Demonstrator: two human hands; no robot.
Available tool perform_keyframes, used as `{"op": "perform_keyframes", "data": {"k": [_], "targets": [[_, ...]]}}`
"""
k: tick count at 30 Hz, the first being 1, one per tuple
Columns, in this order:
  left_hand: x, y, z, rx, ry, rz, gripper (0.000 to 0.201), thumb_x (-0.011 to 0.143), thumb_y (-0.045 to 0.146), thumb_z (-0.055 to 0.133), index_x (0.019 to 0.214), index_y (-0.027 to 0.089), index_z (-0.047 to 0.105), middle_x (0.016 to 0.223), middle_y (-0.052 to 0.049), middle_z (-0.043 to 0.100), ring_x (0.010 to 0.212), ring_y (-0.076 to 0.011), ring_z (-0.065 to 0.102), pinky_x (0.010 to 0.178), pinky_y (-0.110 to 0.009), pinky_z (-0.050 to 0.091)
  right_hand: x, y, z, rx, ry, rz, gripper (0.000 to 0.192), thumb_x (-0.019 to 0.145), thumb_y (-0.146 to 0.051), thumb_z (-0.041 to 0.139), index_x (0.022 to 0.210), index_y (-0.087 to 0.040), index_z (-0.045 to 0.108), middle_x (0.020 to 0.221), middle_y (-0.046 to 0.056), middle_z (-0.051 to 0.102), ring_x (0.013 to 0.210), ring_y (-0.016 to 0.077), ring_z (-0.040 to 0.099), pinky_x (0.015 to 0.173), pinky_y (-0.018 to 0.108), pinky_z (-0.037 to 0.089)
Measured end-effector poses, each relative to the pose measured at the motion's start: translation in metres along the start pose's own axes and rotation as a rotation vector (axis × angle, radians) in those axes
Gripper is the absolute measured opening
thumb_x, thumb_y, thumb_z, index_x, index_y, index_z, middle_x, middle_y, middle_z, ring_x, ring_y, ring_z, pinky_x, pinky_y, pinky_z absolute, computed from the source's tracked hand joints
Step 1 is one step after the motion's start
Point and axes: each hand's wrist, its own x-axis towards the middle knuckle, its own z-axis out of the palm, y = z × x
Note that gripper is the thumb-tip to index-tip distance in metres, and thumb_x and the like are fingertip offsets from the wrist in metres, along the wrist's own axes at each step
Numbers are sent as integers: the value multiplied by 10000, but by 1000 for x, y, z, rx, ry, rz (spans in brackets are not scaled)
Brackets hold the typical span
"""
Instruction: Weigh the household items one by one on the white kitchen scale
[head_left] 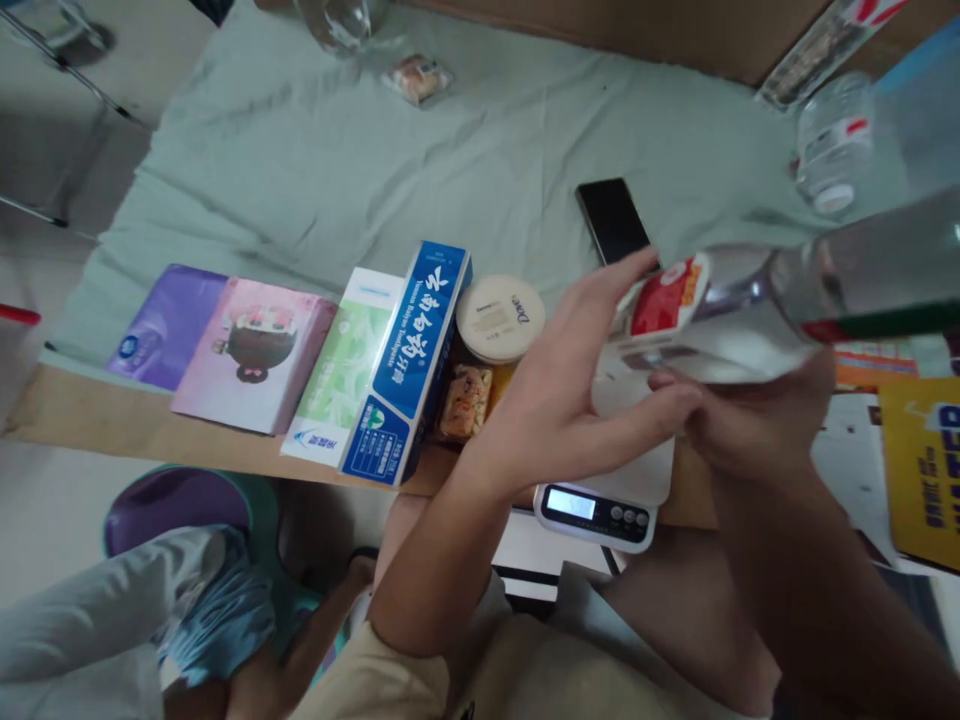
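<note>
- One clear bottle (750, 310) with a red label, lying nearly level above the kitchen scale (600, 510), held between both hands.
- Left hand (577, 400): fingers spread wide and nearly straight, fingertips resting on the labelled end of the bottle; the grip is open, touching rather than clasping.
- Right hand (750, 430): under the bottle's body, fingers curled up against it; how far this grip closes round the bottle cannot be told, as the bottle blurs and hides the fingers.
- One kitchen scale, white with a lit display, at the near edge of the surface (90, 420), just below the hands.
- Four flat packs in a row on the left: one purple pack (161, 325), one pink pack (251, 355), one green box (349, 365), one blue box (409, 365) leaning across the green one.
- One round white jar (501, 318) beside the blue box; one small snack packet (465, 402) in front of it.
- One black phone (613, 220) lying flat on the pale green cloth (337, 170), beyond the hands.
- One second plastic bottle (832, 145) far right.
</note>
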Motion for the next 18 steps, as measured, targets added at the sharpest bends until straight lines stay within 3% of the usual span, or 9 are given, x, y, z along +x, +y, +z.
{"op": "perform_keyframes", "data": {"k": [3, 5, 7, 12, 18], "targets": [[-2, 7, -6, -142, 333, -69, 504, 1003, 424, 715, 1473, 321, 564, 1619, -66, 581, 1552, -277, 543, 1312, -468, 439, 50, 11, 17, 49, 60, -143, 669, 709, -501, 971, 1295, -468, 650, 1248, -46, 746, 1166, 250, 776, 1021, 534, 701], [0, 11, -11, -244, 549, -124, 399, 1008, 460, 702, 1375, 328, 621, 1528, -44, 643, 1506, -255, 585, 1272, -430, 461, 79, 22, 28, 89, 4, -108, 693, 689, -526, 973, 1256, -419, 589, 1270, -36, 726, 1207, 241, 760, 1038, 509, 695], [3, 12, -14, -326, 686, -185, 408, 969, 536, 715, 1306, 320, 636, 1455, -44, 673, 1481, -275, 600, 1238, -426, 480, 104, 33, 41, 113, -70, -28, 709, 673, -536, 971, 1200, -389, 521, 1287, -25, 706, 1251, 238, 739, 1098, 509, 669], [10, 14, -18, -469, 786, -333, 541, 882, 611, 688, 1317, 308, 581, 1478, -74, 618, 1484, -298, 566, 1198, -432, 497, 139, 59, 74, 114, -197, 131, 741, 623, -450, 994, 1157, -377, 485, 1257, -30, 685, 1163, 224, 750, 1095, 497, 659], [9, 14, -23, -505, 862, -320, 486, 924, 587, 621, 1317, 305, 578, 1443, -78, 622, 1458, -284, 572, 1162, -405, 510, 146, 80, 100, 50, -306, 247, 778, 571, -381, 1007, 1171, -322, 514, 1187, -4, 726, 1076, 239, 753, 972, 480, 689]]}}
